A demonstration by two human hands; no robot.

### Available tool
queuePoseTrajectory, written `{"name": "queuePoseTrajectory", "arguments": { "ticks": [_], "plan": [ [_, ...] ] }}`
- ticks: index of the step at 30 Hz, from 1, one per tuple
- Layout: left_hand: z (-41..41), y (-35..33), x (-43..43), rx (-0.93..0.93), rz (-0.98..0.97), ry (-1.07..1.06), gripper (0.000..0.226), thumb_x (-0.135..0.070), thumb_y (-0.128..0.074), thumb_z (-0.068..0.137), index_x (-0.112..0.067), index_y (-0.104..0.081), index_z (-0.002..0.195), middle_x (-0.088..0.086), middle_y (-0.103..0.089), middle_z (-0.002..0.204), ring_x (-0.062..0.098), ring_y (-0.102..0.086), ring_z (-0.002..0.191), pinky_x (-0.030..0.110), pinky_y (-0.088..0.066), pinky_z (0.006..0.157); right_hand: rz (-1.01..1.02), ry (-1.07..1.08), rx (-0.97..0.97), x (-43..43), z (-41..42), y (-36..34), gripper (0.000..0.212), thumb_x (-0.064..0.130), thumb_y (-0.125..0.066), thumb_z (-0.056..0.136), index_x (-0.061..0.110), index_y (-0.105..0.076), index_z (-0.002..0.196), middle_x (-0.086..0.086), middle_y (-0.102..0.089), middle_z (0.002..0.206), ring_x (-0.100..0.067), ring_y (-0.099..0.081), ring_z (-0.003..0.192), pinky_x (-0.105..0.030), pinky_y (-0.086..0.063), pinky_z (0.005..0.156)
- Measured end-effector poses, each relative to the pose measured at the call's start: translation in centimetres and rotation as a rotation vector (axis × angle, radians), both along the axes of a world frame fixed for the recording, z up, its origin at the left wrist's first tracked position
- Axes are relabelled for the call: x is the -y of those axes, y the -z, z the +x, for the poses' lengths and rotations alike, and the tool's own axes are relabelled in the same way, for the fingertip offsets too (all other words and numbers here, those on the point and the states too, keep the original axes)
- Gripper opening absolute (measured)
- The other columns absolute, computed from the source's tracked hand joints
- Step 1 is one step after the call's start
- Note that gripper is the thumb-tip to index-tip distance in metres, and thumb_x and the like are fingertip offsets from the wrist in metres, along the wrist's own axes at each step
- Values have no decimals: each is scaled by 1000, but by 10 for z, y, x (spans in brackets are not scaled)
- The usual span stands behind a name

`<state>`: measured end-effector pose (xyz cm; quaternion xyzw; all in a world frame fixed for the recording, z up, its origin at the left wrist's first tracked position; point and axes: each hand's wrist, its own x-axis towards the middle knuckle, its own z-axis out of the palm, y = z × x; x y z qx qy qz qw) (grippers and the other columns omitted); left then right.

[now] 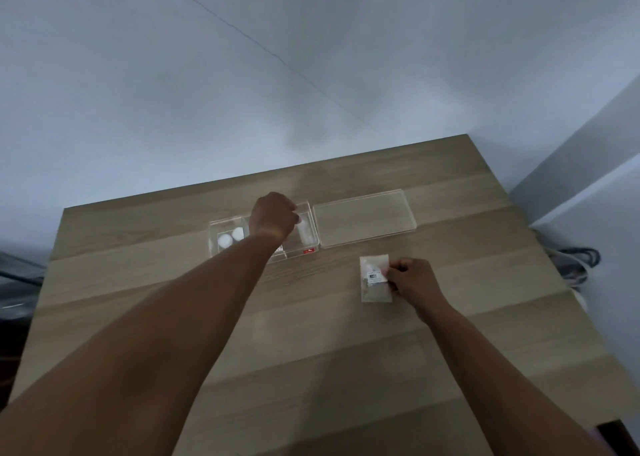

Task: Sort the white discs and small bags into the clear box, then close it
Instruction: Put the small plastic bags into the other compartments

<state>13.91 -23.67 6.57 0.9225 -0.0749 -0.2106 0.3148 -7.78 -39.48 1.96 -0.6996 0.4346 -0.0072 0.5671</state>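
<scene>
Head view: wooden table (pixel 173 282) has broad bare space near the person; far edge meets the wall. Clear box (pixel 313 244) sits mid-table, long axis left-right, two white discs (pixel 231 237) in its left compartment. Lid (pixel 365 218) lies flat, touching the box's right end. Left hand (pixel 273 218) curled over the box, arm outstretched; grasp unclear. Right hand (pixel 414 279) pinches small bag (pixel 375 279) flat on table, long axis front-back.
</scene>
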Motion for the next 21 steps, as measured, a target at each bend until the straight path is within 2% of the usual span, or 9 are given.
{"name": "queuePoseTrajectory", "arguments": {
  "ticks": [4, 7, 10, 13, 14, 16, 18, 21],
  "plan": [
    [3, -10, -12, 168, 63, 61, 30, -19, -68, 78, -25, -72, 107, -3, -71, 117, 19, -64, 110, 35, -51, 95, -30, -46, 61, -3, 27, -24, 8, 7, -67, 82, 3, -70, 89, -11, -69, 73, -18, -59, 57, -24, -46, 51],
    [6, -18, -33, 223, 59, 2, 25, -23, -62, 81, -33, -72, 101, -7, -70, 114, 17, -65, 105, 36, -52, 91, -54, -99, 115, -10, 56, -42, 8, 9, -70, 80, 7, -69, 88, -7, -68, 70, -14, -60, 53, -19, -44, 44],
    [9, -20, -62, 250, 46, -96, 27, -26, -62, 81, -35, -70, 105, 0, -66, 116, 21, -63, 106, 39, -53, 90, -89, -162, 140, -19, 90, -52, 2, 12, -70, 81, 13, -69, 80, -4, -69, 68, -14, -63, 53, -18, -44, 44],
    [5, -8, -96, 267, 78, -231, 36, -28, -65, 81, -30, -64, 118, 9, -58, 125, 28, -57, 114, 44, -50, 95, -156, -228, 124, -31, 121, -55, 6, 10, -66, 82, 12, -69, 77, 0, -65, 59, -11, -61, 47, -12, -42, 38],
    [2, -2, -107, 254, 81, -284, 40, -29, -66, 81, -29, -62, 121, 11, -56, 127, 30, -55, 117, 44, -48, 97, -193, -247, 106, -35, 131, -55, 10, 9, -65, 81, 13, -69, 73, 0, -64, 56, -12, -61, 46, -15, -44, 40],
    [-6, 10, -123, 202, 43, -366, 44, -29, -65, 82, -25, -58, 126, 15, -57, 128, 33, -54, 118, 43, -46, 99, -251, -278, 71, -41, 146, -53, 18, 10, -63, 80, 15, -66, 63, -6, -66, 58, -21, -66, 55, -29, -55, 56],
    [-12, 20, -135, 138, -20, -416, 44, -27, -63, 84, -20, -59, 127, 16, -63, 124, 32, -58, 116, 39, -45, 98, -293, -316, 44, -47, 157, -50, 13, 11, -63, 79, 11, -70, 68, -13, -71, 70, -30, -70, 70, -43, -58, 72],
    [-19, 28, -144, 99, -64, -461, 38, -15, -54, 85, -16, -64, 122, 14, -69, 121, 29, -62, 114, 34, -44, 96, -360, -382, 8, -56, 166, -46, 12, 10, -62, 78, 7, -74, 77, -16, -74, 80, -33, -71, 79, -46, -58, 79]
  ]
}}
